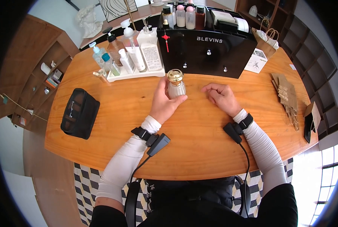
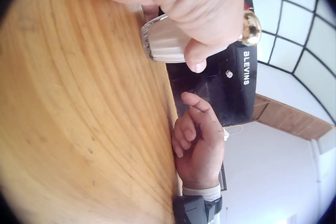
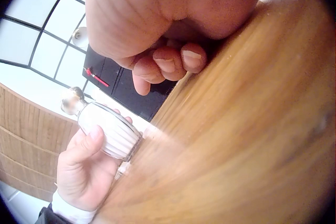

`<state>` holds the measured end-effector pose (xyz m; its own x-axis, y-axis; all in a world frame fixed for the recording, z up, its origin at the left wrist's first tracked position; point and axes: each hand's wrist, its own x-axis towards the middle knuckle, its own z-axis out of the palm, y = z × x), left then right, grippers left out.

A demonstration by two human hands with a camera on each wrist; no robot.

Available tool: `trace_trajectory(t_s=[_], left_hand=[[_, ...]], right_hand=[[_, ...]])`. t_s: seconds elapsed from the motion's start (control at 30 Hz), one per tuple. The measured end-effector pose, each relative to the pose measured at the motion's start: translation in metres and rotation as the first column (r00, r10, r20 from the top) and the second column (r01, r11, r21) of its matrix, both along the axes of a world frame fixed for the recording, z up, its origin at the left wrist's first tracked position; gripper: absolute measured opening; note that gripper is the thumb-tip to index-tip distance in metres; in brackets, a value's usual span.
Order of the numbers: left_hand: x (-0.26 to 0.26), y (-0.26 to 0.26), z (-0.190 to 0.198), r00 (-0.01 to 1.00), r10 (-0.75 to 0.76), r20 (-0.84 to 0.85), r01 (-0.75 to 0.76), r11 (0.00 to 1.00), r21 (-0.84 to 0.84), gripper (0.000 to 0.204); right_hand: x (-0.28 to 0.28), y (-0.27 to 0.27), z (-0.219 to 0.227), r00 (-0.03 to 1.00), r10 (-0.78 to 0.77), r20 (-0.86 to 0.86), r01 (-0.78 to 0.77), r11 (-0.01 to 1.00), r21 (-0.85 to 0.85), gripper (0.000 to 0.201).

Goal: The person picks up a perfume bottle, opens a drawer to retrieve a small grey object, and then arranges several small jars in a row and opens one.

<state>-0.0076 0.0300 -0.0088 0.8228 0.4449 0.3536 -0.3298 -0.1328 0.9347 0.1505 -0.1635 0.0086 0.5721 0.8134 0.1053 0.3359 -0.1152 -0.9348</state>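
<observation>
Left hand (image 1: 164, 102) grips the gold-capped bottle (image 1: 176, 90), roughly upright; base contact with the table (image 1: 199, 151) unconfirmed. Black cabinet (image 1: 206, 56) edge stands apart at twelve o'clock. Right hand (image 1: 223, 98), three o'clock, loosely curled, holds nothing; open wood between.

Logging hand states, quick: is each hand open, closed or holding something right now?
Left hand: holding the gold-capped bottle.
Right hand: open, loosely curled, holding nothing.
</observation>
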Motion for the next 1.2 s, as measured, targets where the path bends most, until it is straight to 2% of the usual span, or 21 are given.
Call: trace_trajectory(t_s=[0.07,0.13,0.27,0.33,0.37,0.43,0.5,0.57,0.63,0.7,0.73,0.77,0.8,0.83,0.9,0.93,0.97,1.03,1.1,1.2], left_hand=[[0.0,0.002,-0.002,1.0,0.007,-0.015,-0.007,0.999,0.034,0.061],[-0.001,0.002,-0.002,0.996,0.016,-0.085,-0.009,0.996,0.09,0.067],[0.001,0.002,-0.004,0.994,0.029,-0.103,-0.018,0.994,0.109,0.066],[-0.001,0.0,0.002,0.984,0.023,-0.179,-0.004,0.994,0.106,0.066],[0.0,0.003,0.004,0.987,0.029,-0.156,-0.012,0.994,0.107,0.066],[0.002,0.003,-0.007,0.986,0.085,-0.142,-0.057,0.98,0.188,0.068],[0.001,0.001,-0.003,0.98,0.093,-0.173,-0.058,0.979,0.196,0.069],[0.001,0.001,-0.002,0.971,0.125,-0.202,-0.079,0.972,0.22,0.069],[0.002,0.002,-0.003,0.976,0.116,-0.183,-0.074,0.971,0.226,0.069],[0.002,0.003,-0.005,0.98,0.113,-0.161,-0.073,0.969,0.235,0.069],[0.002,0.003,-0.005,0.979,0.129,-0.155,-0.084,0.96,0.267,0.068],[0.002,0.003,-0.005,0.978,0.146,-0.148,-0.097,0.95,0.298,0.067],[0.003,0.003,-0.006,0.979,0.152,-0.138,-0.106,0.949,0.296,0.067],[0.003,0.002,-0.007,0.978,0.153,-0.14,-0.11,0.955,0.275,0.066],[0.001,-0.001,-0.004,0.977,0.16,-0.139,-0.121,0.96,0.252,0.065],[-0.001,-0.001,-0.002,0.975,0.161,-0.151,-0.119,0.96,0.254,0.065],[-0.002,-0.001,0.001,0.973,0.163,-0.164,-0.118,0.96,0.254,0.065],[-0.002,-0.002,0.0,0.972,0.182,-0.148,-0.139,0.954,0.264,0.067],[-0.003,-0.002,0.003,0.962,0.189,-0.194,-0.13,0.951,0.281,0.067],[-0.001,-0.002,0.001,0.97,0.186,-0.157,-0.135,0.948,0.288,0.068]], right_hand=[[0.001,0.001,-0.001,1.0,0.0,0.001,0.0,1.0,0.001,0.026],[0.003,0.001,-0.003,1.0,0.011,-0.005,-0.011,1.0,0.0,0.026],[-0.004,-0.001,0.003,0.999,-0.008,0.031,0.009,1.0,-0.018,0.026],[-0.007,0.0,0.007,1.0,-0.01,0.028,0.01,1.0,0.016,0.025],[-0.008,0.005,0.024,0.999,-0.005,0.052,0.004,1.0,0.018,0.025],[-0.013,0.007,0.067,0.984,-0.016,0.175,-0.012,0.987,0.16,0.026],[-0.008,0.024,0.115,0.964,-0.022,0.264,-0.049,0.964,0.262,0.024],[0.002,0.05,0.16,0.879,-0.123,0.46,0.003,0.967,0.254,0.025],[0.027,0.078,0.199,0.694,-0.143,0.706,0.035,0.986,0.165,0.034],[0.048,0.113,0.226,0.612,-0.139,0.779,0.065,0.99,0.126,0.039],[0.057,0.13,0.236,0.604,-0.136,0.785,0.059,0.99,0.126,0.039],[0.067,0.147,0.242,0.608,-0.071,0.791,0.077,0.997,0.031,0.041],[0.07,0.161,0.247,0.612,-0.007,0.791,0.094,0.993,-0.064,0.042],[0.073,0.174,0.25,0.606,-0.002,0.795,0.088,0.994,-0.065,0.042],[0.075,0.195,0.25,0.573,0.015,0.82,0.216,0.962,-0.168,0.047],[0.076,0.203,0.246,0.495,0.025,0.869,0.191,0.972,-0.137,0.053],[0.074,0.211,0.241,0.472,0.041,0.881,0.22,0.962,-0.162,0.053],[0.081,0.223,0.229,0.346,0.07,0.936,0.194,0.97,-0.144,0.05],[0.088,0.226,0.225,0.313,0.07,0.947,0.17,0.977,-0.128,0.048],[0.091,0.229,0.226,0.272,0.079,0.959,0.171,0.977,-0.129,0.043]])
